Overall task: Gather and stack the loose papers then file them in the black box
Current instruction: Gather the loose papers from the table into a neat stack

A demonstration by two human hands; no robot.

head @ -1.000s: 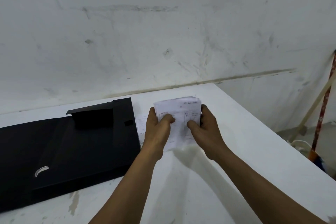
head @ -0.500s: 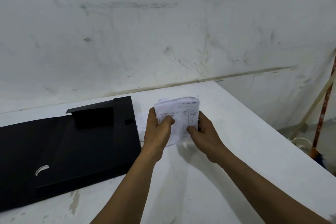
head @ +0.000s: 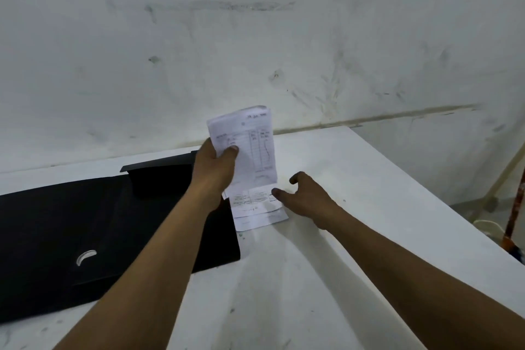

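My left hand grips a small stack of white printed papers, held upright above the table, thumb on the front sheet. Below it, a few loose papers lie flat on the white table just right of the black box. My right hand rests low over the table with fingers spread, fingertips touching the right edge of those loose papers and holding nothing. The black box lies flat and open at the left, with a raised flap at its far edge and a white curved mark on its surface.
The white table runs against a scuffed white wall; its right edge drops off to the floor. A wooden stick and a red-orange pole lean at the far right, beyond the table.
My right hand has let go of the stack and dropped to the loose papers on the table. My left hand alone has lifted the stack higher and slightly left.
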